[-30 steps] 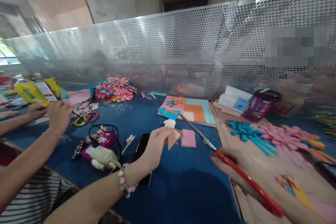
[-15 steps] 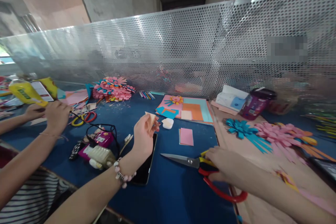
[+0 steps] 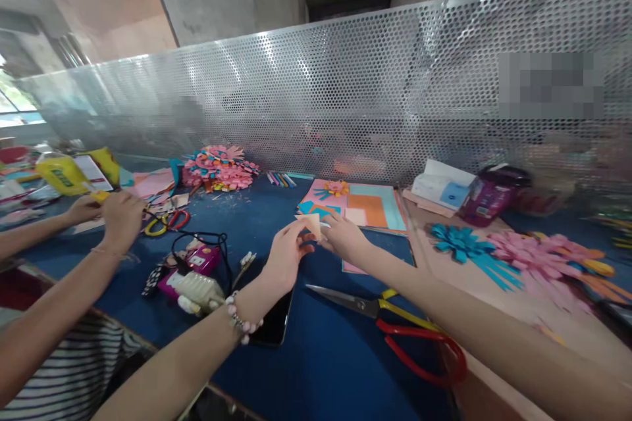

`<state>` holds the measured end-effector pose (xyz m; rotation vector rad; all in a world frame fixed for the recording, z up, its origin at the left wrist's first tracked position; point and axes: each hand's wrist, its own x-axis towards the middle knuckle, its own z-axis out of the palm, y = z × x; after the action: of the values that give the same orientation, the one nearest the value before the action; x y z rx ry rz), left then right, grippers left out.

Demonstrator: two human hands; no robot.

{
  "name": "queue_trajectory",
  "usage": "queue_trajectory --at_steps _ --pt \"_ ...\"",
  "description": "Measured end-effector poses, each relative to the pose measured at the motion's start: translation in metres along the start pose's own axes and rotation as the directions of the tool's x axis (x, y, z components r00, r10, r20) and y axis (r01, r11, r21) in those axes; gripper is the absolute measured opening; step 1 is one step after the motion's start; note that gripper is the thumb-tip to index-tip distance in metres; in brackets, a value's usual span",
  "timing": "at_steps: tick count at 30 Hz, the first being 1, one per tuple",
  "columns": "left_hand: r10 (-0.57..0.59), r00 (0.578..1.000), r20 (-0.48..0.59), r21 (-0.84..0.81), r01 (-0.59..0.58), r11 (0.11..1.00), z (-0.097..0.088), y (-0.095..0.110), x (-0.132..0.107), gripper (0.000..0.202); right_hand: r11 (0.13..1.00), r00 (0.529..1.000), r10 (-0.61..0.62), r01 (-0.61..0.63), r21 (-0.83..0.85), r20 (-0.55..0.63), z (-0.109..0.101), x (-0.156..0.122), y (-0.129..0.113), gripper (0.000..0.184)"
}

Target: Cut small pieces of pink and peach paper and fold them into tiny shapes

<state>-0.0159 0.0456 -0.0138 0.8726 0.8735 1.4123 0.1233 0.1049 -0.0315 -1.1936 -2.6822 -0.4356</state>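
Observation:
Between my two hands is a small folded piece of cream paper. My left hand is closed, pinching it from the left, with a beaded bracelet on the wrist. Fingers of my right hand are closed at the paper's right edge. Below my right forearm lie large scissors with one red and one yellow handle, blades pointing left. A dark phone lies partly under my left wrist. Small pink paper squares are mostly covered by my right hand.
At left, a co-worker's hands hold something yellow near scissors. A purple device with a black cable lies closer. Behind are a paper-flower pile and coloured sheets. Paper flowers lie right, before a perforated metal screen.
My right hand has let go of the scissors and moved up and left to the folded paper. My left hand has shifted slightly right with the paper, and the scissors stay on the table.

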Motion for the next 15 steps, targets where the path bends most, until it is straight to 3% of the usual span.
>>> queue_trajectory --at_steps 3,7,11,15 --pt "0.030 1.000 -0.005 0.000 -0.030 1.000 -0.001 0.001 0.001 0.029 0.999 0.999 -0.040 0.040 -0.016 -0.018 0.005 -0.004 0.003 0.027" --pt "0.039 0.999 0.017 0.063 -0.040 0.997 -0.001 0.000 0.002 0.029 0.996 0.996 -0.066 0.063 -0.065 -0.053 -0.011 -0.030 0.013 0.025" --pt "0.012 0.995 0.100 0.158 -0.028 0.987 -0.001 -0.003 0.001 0.027 0.966 0.988 -0.129 0.107 -0.237 -0.081 -0.036 -0.084 0.025 0.016" --pt "-0.009 0.990 0.138 0.233 -0.023 0.972 -0.002 -0.005 -0.001 0.027 0.935 0.985 -0.130 0.085 -0.343 -0.110 -0.049 -0.156 0.038 0.024"
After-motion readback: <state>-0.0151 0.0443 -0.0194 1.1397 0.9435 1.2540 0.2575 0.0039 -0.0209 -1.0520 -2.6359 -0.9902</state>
